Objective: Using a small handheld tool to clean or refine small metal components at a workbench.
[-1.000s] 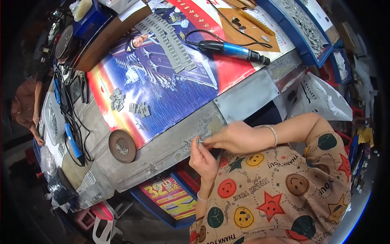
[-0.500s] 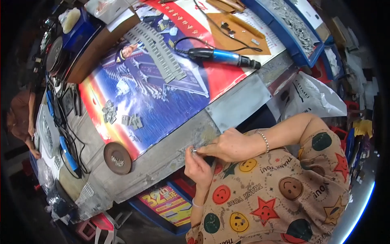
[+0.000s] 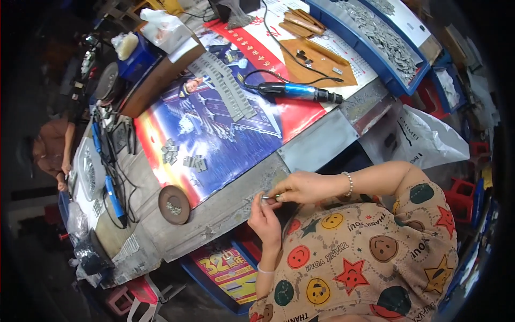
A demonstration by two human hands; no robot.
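A small grey metal part [image 3: 266,198] is held between both hands just off the near edge of the workbench [image 3: 316,146]. It is pinched at its right end by the fingertips of the right hand [image 3: 300,188], which is closed narrowly on it. The left hand [image 3: 264,219] is raised beneath it, fingers curled, thumb and forefinger closed on the same part.

Further out on the bench, to the left, a round brown dish [image 3: 174,204] with small bits inside is seen. Beyond it, loose grey pieces [image 3: 182,157] are scattered on a blue and red poster [image 3: 225,134]. A blue power tool [image 3: 300,92] is laid at the far right, its cord trailing away. Blue trays [image 3: 383,40] of grey parts are ranged at the far right edge.
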